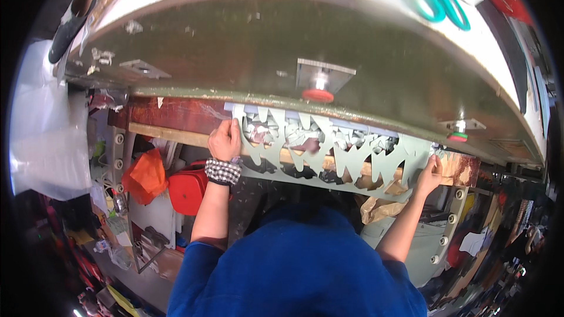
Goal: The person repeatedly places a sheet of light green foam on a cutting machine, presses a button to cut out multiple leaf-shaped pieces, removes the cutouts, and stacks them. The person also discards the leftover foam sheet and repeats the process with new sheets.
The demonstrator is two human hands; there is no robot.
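A pale grey-green sheet (416,155) full of jagged cut-out holes stretches between my two hands, under the front edge of a dark green machine head. At its left end, my left hand (225,140) is closed on the edge, with a black-and-white checked band (223,171) round the wrist. The fingers of my right hand (430,175) pinch the sheet's right edge. Through the holes show grey scraps (305,132) and a strip of wood (170,134). The sheet's far edge passes under the machine head, where part of it is hidden.
On the green machine head (229,53) sit a red button (317,95) and a green-and-red button (457,136). Teal-handled scissors (437,0) lie on top. Below left are a red stool-like object (187,191) and an orange bag (145,175). Clear plastic (50,129) hangs at far left.
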